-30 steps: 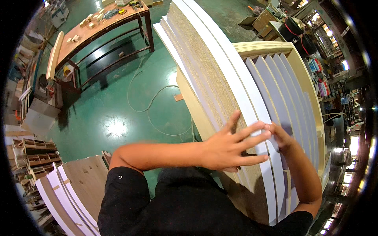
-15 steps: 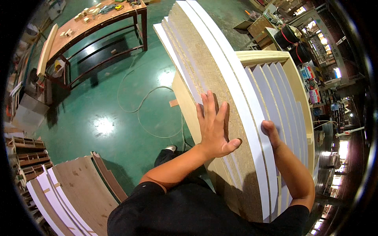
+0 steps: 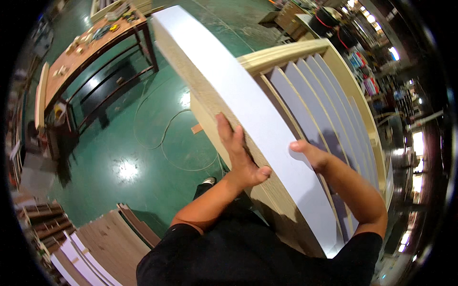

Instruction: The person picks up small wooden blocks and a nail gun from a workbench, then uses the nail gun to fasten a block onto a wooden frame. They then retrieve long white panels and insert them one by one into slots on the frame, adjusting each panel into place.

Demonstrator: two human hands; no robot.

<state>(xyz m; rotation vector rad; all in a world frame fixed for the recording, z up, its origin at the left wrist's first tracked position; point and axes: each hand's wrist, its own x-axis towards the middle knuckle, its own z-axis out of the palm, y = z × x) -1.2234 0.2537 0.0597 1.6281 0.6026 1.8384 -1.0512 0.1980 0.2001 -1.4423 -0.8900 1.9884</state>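
the black shirt [image 3: 248,252] is nearest, cut off by the lower edge, and it covers the near end of the work below it. over it, the left hand [image 3: 242,162] lies open, fingers spread, against the brown side of a long white-faced panel [image 3: 243,97]. the right hand [image 3: 317,157] has its thumb on the panel's white face; its other fingers are hidden, so i cannot tell whether they are clenched around the edge. the panel sits aslant between the two hands, its far end blurred. what supports its underside is out of sight.

just right of it, grey panels [image 3: 310,95] with pale edges stand in a row inside a pale wooden frame [image 3: 286,50], partly hidden by the right forearm. one shoe [image 3: 210,180] shows past the shirt, mostly covered. at lower left a stack of boards [image 3: 112,238] runs into the dark rim. a thin cable [image 3: 163,136] loops across the green floor [image 3: 114,138].

farther off, the workbench [image 3: 71,66] carries small wooden blocks [image 3: 59,71]. at upper right, beyond black buckets [image 3: 322,23] with red bands, coloured packages [image 3: 358,59] bear markings too small to read.
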